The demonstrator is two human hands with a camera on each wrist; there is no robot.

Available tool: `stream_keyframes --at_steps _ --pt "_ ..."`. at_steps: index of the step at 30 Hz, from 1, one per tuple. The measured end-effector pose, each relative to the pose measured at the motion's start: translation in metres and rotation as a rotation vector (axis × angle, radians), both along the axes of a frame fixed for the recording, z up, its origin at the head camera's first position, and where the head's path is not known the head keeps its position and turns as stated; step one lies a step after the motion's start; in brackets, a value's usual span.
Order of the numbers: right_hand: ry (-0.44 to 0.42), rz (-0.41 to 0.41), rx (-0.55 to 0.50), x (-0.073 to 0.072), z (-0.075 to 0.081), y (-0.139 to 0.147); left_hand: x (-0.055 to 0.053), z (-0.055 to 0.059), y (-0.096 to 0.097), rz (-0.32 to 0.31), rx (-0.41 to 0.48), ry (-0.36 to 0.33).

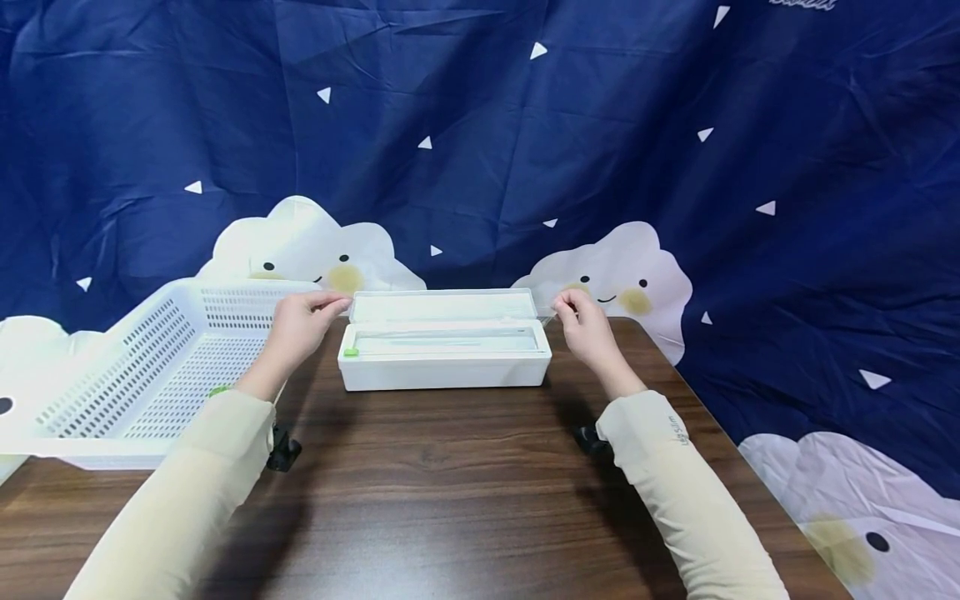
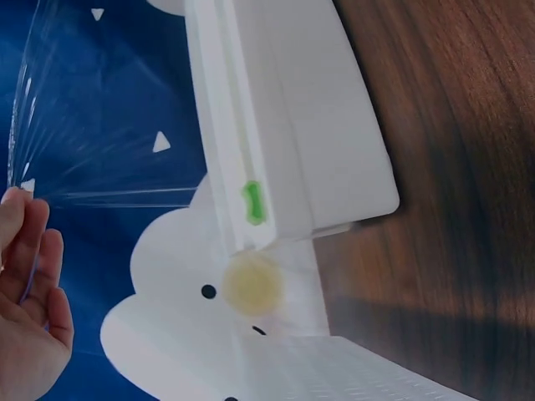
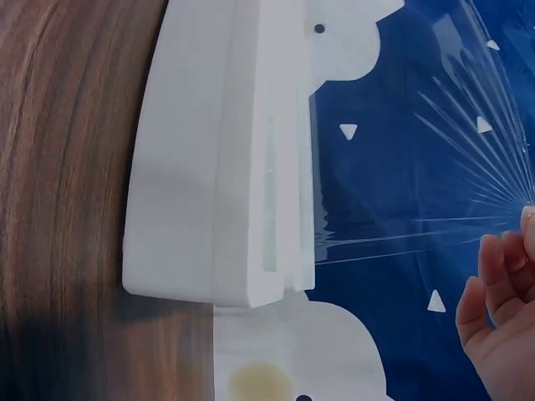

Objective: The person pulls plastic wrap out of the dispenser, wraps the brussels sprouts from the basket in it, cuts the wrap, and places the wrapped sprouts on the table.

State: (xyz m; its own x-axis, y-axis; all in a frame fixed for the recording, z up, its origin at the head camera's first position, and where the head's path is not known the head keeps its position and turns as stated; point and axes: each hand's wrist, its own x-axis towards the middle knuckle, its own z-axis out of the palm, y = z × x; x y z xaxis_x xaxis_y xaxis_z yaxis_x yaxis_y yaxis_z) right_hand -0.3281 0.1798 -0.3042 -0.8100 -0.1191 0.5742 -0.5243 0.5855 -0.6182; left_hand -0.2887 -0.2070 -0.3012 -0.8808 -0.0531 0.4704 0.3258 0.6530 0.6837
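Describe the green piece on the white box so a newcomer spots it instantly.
On the brown table, right of the slotted white basket, stands a long white box. The green piece sits at its left end, the box's only bright green spot.

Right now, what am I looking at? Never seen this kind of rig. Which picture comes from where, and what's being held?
There's no robot, just a person's left hand and right hand, both bare. The wide picture comes from a camera on the head, looking forward and down; the two close ones come from cameras on the left and right wrists.

On the brown table sit a long white box, with a small green piece near its left end, and, to the left, a slotted white basket. Each hand pinches clear film, stretched out behind the box.
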Motion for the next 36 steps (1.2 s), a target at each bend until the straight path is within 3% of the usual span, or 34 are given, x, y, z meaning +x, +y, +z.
stream_keyframes --at_steps 6,16,27,36 --pt "0.0 0.083 -0.058 0.008 0.001 0.005 0.008 0.003 -0.001 -0.025 0.023 0.004" --pt "-0.103 0.246 -0.192 0.022 0.008 0.008 0.021 0.009 -0.002 -0.041 0.041 0.063" --pt "-0.085 0.277 -0.103 0.045 0.005 0.019 0.038 0.006 -0.005 -0.095 0.045 0.068" --pt "-0.119 0.413 -0.056 0.064 -0.002 0.029 0.056 -0.001 -0.013 -0.177 -0.037 0.137"
